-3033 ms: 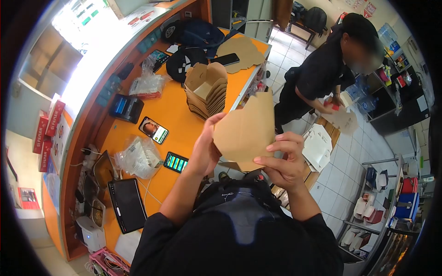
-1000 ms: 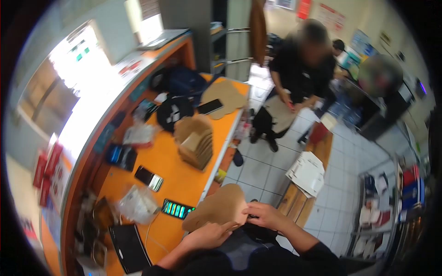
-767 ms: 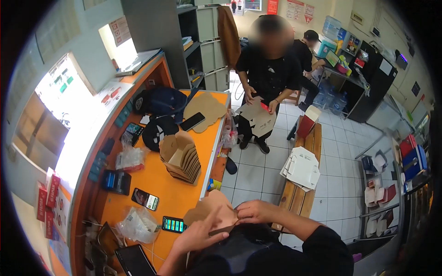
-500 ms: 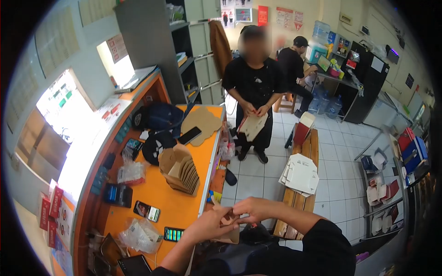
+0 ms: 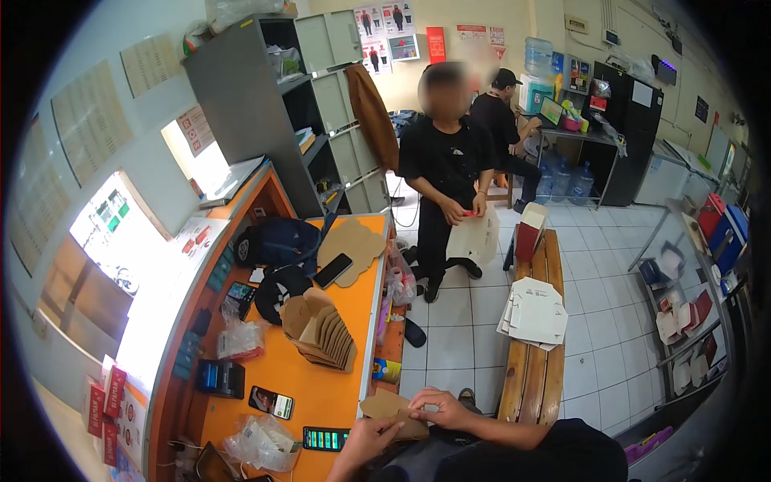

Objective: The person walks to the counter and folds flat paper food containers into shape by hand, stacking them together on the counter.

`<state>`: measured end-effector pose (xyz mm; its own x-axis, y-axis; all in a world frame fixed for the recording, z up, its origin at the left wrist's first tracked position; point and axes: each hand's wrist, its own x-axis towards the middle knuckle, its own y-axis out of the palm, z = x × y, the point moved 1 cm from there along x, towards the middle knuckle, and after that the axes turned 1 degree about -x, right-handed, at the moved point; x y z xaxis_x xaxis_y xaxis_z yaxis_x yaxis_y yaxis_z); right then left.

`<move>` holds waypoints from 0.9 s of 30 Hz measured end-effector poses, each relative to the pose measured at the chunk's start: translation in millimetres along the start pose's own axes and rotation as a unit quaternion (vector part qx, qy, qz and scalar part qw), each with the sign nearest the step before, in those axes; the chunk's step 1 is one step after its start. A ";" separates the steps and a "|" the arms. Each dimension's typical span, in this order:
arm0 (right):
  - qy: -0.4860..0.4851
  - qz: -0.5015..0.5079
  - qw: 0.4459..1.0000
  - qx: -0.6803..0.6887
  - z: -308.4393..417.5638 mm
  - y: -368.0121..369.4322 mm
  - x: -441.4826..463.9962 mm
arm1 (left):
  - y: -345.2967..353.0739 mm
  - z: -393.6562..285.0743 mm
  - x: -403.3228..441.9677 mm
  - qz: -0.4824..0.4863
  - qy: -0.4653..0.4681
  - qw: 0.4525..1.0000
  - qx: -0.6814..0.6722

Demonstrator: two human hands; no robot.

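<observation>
My left hand (image 5: 371,438) is closed on the near left side of a brown cardboard food box (image 5: 384,404), thumb and fingers pinching its edge. Against the box's right side, the fingers of my right hand (image 5: 443,410) pinch the card too. Part of the box is hidden behind both hands, so I cannot tell how far it is folded. On the orange counter just beyond stands a nested stack of brown cardboard boxes (image 5: 325,331). Behind that stack lies flat brown cardboard (image 5: 357,251) with a dark phone (image 5: 333,271) on it.
Two more phones (image 5: 271,402) (image 5: 325,439) and a plastic bag (image 5: 261,443) lie on the orange counter (image 5: 321,394). White flattened boxes (image 5: 534,312) rest on a wooden bench (image 5: 526,381) to the right. A co-worker (image 5: 450,161) stands ahead holding a white carton (image 5: 475,234); another person (image 5: 502,120) sits behind.
My hands have shifted slightly downward in view and more of the brown box shows above them. The co-worker's carton has swung to hang lower, and the camera view has shifted.
</observation>
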<state>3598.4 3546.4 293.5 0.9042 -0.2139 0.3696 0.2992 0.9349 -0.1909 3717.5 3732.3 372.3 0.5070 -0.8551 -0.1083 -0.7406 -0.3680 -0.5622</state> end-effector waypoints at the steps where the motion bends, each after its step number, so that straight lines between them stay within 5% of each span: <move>1: 0.014 -0.014 1.000 0.018 -3.2 4.1 -1.8 | 3.8 4.3 -3.8 -0.015 -0.003 1.000 -0.012; 9: -0.012 -0.004 0.999 0.049 7.0 7.5 24.7 | 3.2 6.7 -10.2 -0.113 -0.003 0.992 -0.055; 12: 0.009 0.020 0.998 0.059 8.4 0.6 29.6 | -1.6 13.4 -2.1 -0.082 0.011 0.996 -0.043; 16: 0.091 -0.041 0.989 0.112 22.7 -7.1 25.6 | 5.2 19.9 -11.3 -0.213 0.058 0.869 -0.443; 20: 0.133 -0.092 0.973 0.167 55.2 -7.4 33.8 | 13.2 82.7 -17.0 -0.084 0.060 0.835 -0.541; 23: 0.099 -0.091 0.984 0.117 64.1 4.6 39.0 | 1.1 63.5 -23.9 0.101 -0.022 0.894 -0.435; 27: 0.025 -0.101 0.994 0.041 95.3 1.1 64.8 | -4.8 42.0 -10.5 0.080 0.000 0.790 -0.608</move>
<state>3628.3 3560.5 403.9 0.8430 -0.4111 0.3468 0.4516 0.8912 -0.0414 3734.2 3758.4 341.8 0.3638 -0.9263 -0.0983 -0.6713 -0.3339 0.6618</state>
